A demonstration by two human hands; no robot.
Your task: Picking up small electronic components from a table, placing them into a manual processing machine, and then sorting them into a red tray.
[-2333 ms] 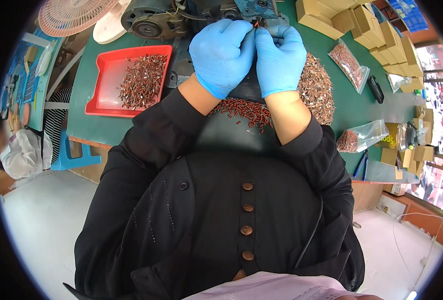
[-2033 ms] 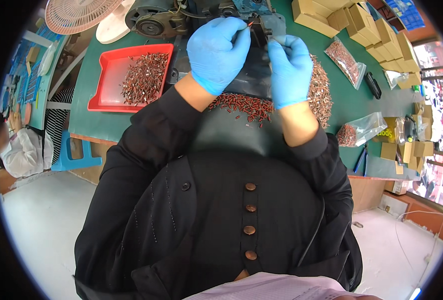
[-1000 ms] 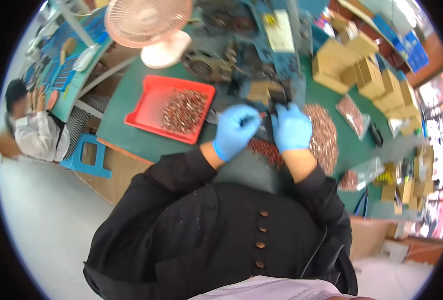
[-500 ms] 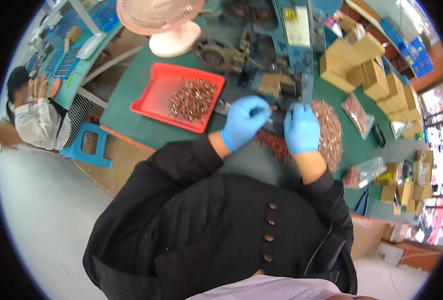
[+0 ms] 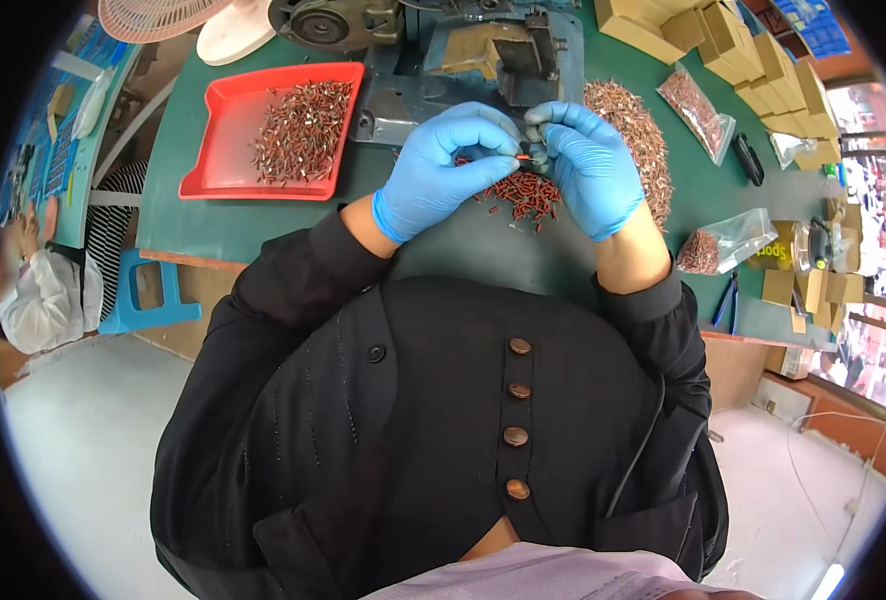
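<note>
Both hands wear blue gloves over a green table [image 5: 263, 225]. My left hand [image 5: 443, 165] and my right hand [image 5: 588, 165] meet fingertip to fingertip, pinching one small red-brown part [image 5: 525, 157] between them. Below the fingers lies a loose heap of the same small red-brown parts [image 5: 523, 195]. A larger pile of such parts [image 5: 638, 135] spreads to the right of my right hand. Just beyond the hands stands a blue-grey bench machine [image 5: 463, 50].
A red tray [image 5: 213, 150] holding several of the parts sits at the left. Clear bags of parts [image 5: 723, 240], a black marker [image 5: 748, 160] and cardboard boxes [image 5: 743, 50] lie to the right. A fan [image 5: 153, 15] stands far left; another person [image 5: 33, 290] sits beside a blue stool [image 5: 143, 300].
The view has tilted down and closer to the table. My hands have come back from the machine toward me and now pinch a single part above the loose heap.
</note>
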